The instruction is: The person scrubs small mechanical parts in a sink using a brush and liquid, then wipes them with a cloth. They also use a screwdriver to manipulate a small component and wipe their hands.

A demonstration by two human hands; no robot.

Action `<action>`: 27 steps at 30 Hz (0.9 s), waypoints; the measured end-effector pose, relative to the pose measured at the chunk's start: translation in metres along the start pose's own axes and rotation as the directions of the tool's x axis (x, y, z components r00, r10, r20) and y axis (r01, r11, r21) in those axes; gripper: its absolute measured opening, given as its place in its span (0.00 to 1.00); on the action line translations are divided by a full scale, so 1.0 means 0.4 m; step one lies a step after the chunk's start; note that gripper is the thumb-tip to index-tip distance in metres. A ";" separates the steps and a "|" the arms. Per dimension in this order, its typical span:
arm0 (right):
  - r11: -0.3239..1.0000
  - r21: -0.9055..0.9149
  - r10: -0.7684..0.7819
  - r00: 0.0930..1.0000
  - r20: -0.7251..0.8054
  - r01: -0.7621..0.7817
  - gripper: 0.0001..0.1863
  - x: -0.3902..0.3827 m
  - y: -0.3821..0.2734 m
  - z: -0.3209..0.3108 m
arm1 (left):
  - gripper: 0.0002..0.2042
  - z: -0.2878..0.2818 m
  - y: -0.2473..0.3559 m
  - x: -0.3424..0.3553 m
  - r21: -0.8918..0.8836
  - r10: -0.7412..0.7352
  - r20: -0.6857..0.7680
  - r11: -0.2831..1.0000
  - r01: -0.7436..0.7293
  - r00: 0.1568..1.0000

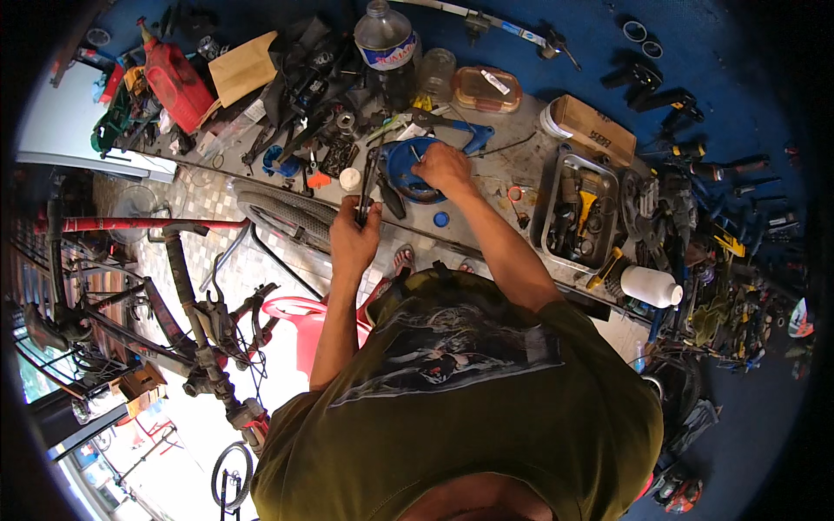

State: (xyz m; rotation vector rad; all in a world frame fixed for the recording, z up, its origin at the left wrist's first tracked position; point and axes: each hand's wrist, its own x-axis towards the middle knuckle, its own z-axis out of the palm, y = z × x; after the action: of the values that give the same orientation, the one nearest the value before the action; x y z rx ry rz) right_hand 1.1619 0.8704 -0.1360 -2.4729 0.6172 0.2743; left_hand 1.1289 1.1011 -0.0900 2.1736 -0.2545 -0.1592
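Observation:
My left hand [354, 236] is closed around the lower end of a long dark metal tool [368, 178], which points away from me; its exact kind is unclear. Over a blue bowl [395, 184] my right hand [446, 170] reaches in with fingers pinched together. What they hold, if anything, is too small to name. Between the tool and the bowl lies a dark handle [393, 200]. A small blue cap [441, 219] rests on the bench just nearer than the bowl, and a small white round container [350, 179] stands left of the tool.
A metal tray [546, 217] of tools and a white bottle [650, 286] are on the right. Behind the bowl stand a large plastic bottle [387, 56] and a lidded container [486, 89]. A bicycle tyre [287, 213] and bicycle frame [143, 334] are at left.

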 end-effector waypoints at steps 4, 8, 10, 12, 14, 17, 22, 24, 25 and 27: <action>0.939 0.302 -0.126 0.982 -0.143 0.164 0.15 -0.010 -0.010 0.004 | 0.16 0.022 -0.028 -0.026 -0.074 0.010 0.045 0.997 -0.006 0.999; 0.571 0.685 -0.206 0.887 -0.414 0.453 0.12 0.025 0.053 0.000 | 0.13 0.020 -0.028 -0.042 -0.084 -0.056 0.108 0.994 0.065 0.993; 0.368 0.829 -0.164 0.907 -0.388 0.421 0.15 0.034 0.053 -0.040 | 0.14 0.024 -0.059 -0.053 -0.110 -0.013 0.070 0.994 0.020 0.997; 0.358 0.832 -0.156 0.906 -0.395 0.424 0.15 0.027 0.057 -0.068 | 0.14 0.023 -0.087 -0.063 -0.117 0.010 0.055 0.993 -0.004 0.998; 0.433 0.799 -0.182 0.909 -0.375 0.416 0.14 0.032 0.105 -0.095 | 0.14 0.012 -0.090 -0.069 -0.116 0.021 0.077 0.993 -0.012 0.997; 0.937 0.267 -0.131 0.936 -0.326 0.224 0.20 -0.048 0.109 -0.138 | 0.12 -0.015 -0.089 -0.096 -0.102 -0.033 0.069 0.994 0.040 0.997; 0.934 0.337 0.097 0.991 0.090 -0.121 0.27 -0.111 0.174 -0.057 | 0.12 -0.041 -0.075 -0.116 -0.089 -0.102 0.079 0.990 0.109 0.992; 0.840 0.536 0.057 0.996 0.064 -0.083 0.26 -0.089 0.205 -0.001 | 0.13 -0.038 -0.074 -0.118 -0.145 -0.121 0.095 0.980 0.134 0.988; 0.775 0.628 0.038 0.998 0.055 -0.064 0.25 -0.074 0.218 0.034 | 0.13 -0.041 -0.064 -0.120 -0.185 -0.124 0.102 0.973 0.141 0.987; 0.826 0.563 0.013 0.998 -0.061 0.024 0.23 -0.034 0.227 0.074 | 0.13 -0.057 -0.028 -0.118 -0.211 -0.141 0.133 0.963 0.167 0.981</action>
State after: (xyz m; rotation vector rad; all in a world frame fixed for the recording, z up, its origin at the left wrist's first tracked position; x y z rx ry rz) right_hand 1.1041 0.8261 -0.1994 -1.9103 0.6113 0.0004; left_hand 1.0893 1.1366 -0.0852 1.9637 -0.1259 -0.3865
